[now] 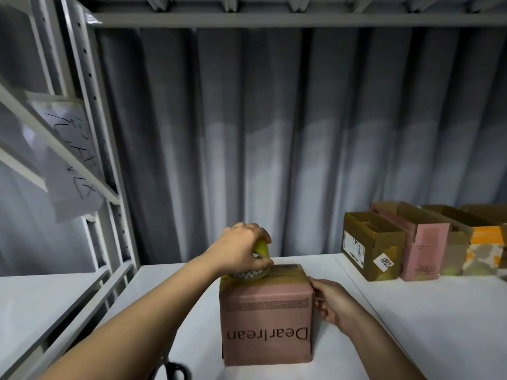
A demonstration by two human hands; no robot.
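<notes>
Pink cardboard box (267, 319), closed, lettering upside down, standing mid-table (411, 325). Left hand (241, 248) grips a yellow-green tape roll (248, 274) resting on the box's top left edge; right hand (329, 303), fingers curled, holds the box's upper right corner. Black scissors (175, 371) at the near edge; open cartons (411, 242) in a row far right.
</notes>
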